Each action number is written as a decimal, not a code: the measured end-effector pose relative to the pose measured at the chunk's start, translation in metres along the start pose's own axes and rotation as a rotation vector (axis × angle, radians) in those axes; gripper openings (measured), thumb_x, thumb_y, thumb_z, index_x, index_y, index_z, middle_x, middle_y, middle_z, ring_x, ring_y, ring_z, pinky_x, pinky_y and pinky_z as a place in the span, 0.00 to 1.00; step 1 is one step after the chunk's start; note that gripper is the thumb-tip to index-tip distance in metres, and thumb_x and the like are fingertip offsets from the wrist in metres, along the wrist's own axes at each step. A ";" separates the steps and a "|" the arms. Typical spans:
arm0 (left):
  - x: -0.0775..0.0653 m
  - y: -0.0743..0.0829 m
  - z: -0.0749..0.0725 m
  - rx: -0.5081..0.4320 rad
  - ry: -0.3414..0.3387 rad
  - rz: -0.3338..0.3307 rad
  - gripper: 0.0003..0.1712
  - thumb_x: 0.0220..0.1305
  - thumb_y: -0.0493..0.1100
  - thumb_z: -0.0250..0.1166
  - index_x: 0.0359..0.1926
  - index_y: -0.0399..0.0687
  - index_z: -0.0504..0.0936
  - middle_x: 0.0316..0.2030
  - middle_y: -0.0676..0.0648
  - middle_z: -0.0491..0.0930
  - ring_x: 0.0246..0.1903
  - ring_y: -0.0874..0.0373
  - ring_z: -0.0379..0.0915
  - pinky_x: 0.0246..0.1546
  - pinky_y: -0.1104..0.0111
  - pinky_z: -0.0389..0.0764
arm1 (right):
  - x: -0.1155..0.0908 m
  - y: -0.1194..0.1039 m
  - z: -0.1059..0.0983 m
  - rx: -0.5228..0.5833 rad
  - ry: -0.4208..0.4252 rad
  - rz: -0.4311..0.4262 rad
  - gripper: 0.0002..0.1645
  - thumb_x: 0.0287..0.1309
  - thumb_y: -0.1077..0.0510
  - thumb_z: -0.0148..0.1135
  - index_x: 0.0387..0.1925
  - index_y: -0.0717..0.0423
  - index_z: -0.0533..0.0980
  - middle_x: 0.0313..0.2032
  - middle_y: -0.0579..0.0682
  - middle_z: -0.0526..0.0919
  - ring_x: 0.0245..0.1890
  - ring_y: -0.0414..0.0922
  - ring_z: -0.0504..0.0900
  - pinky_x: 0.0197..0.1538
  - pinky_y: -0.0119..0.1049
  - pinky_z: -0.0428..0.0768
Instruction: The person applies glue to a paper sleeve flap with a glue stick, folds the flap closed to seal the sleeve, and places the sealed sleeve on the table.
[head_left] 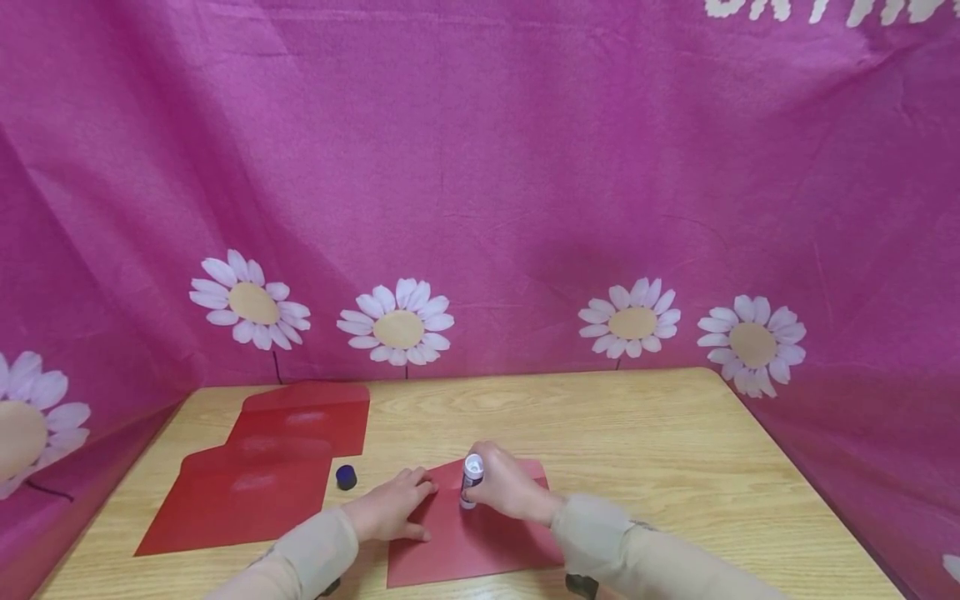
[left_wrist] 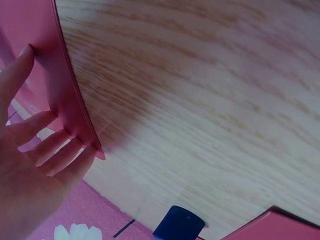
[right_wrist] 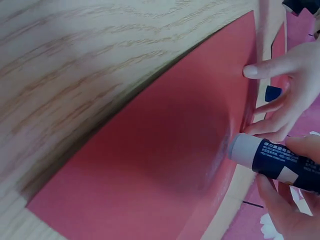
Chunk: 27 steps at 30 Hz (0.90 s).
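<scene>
In the head view my right hand (head_left: 512, 487) grips a glue stick (head_left: 472, 482), its white end uppermost, over a red paper envelope (head_left: 442, 558). The right wrist view shows the stick's other end (right_wrist: 245, 150) right at the paper, beside a pale streak (right_wrist: 220, 150) near the envelope's fold. Fingers spread, my left hand (head_left: 390, 506) rests on the envelope's left side; in the left wrist view its fingertips (left_wrist: 87, 150) lie along the edge. A dark blue cap (head_left: 346, 477) sits on the table left of that hand.
Two more red envelopes (head_left: 232, 504) lie overlapping at the left of the wooden table (head_left: 675, 467), flaps spread, each with a whitish patch. Behind and beside the table hangs a magenta cloth (head_left: 510, 183) printed with white daisies.
</scene>
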<state>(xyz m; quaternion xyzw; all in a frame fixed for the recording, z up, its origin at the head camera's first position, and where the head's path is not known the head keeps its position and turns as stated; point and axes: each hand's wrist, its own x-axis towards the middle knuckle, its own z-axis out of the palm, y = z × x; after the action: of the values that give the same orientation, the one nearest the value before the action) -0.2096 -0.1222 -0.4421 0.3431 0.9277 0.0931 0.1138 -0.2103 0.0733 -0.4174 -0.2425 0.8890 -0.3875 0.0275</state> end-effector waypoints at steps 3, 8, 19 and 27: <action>0.000 0.000 0.000 -0.020 -0.002 -0.002 0.34 0.47 0.54 0.67 0.52 0.38 0.72 0.48 0.44 0.67 0.45 0.54 0.63 0.49 0.66 0.70 | 0.001 0.000 0.004 -0.015 -0.009 -0.006 0.16 0.34 0.70 0.68 0.28 0.63 0.70 0.26 0.47 0.69 0.27 0.38 0.69 0.30 0.27 0.73; -0.001 0.001 0.000 -0.049 -0.002 -0.010 0.34 0.47 0.54 0.67 0.52 0.39 0.72 0.48 0.44 0.67 0.45 0.54 0.63 0.49 0.65 0.70 | 0.002 0.002 0.010 -0.024 -0.010 -0.041 0.15 0.33 0.69 0.69 0.27 0.62 0.72 0.24 0.46 0.72 0.26 0.37 0.70 0.32 0.28 0.74; 0.001 0.000 0.002 -0.049 -0.006 -0.027 0.33 0.47 0.53 0.67 0.52 0.40 0.72 0.47 0.45 0.67 0.44 0.55 0.63 0.49 0.65 0.70 | -0.002 0.007 0.014 -0.036 -0.015 -0.070 0.13 0.40 0.67 0.67 0.30 0.62 0.72 0.27 0.46 0.75 0.29 0.36 0.73 0.34 0.27 0.74; 0.000 0.002 -0.001 -0.039 -0.015 -0.032 0.33 0.48 0.53 0.67 0.52 0.39 0.72 0.47 0.45 0.67 0.44 0.55 0.63 0.48 0.65 0.70 | -0.007 0.009 0.012 -0.014 -0.004 -0.087 0.13 0.41 0.68 0.66 0.30 0.61 0.71 0.27 0.45 0.75 0.28 0.34 0.73 0.34 0.26 0.75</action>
<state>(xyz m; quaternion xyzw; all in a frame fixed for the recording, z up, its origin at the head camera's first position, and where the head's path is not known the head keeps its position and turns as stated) -0.2085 -0.1208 -0.4409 0.3265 0.9302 0.1070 0.1288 -0.2052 0.0739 -0.4329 -0.2818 0.8802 -0.3817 0.0110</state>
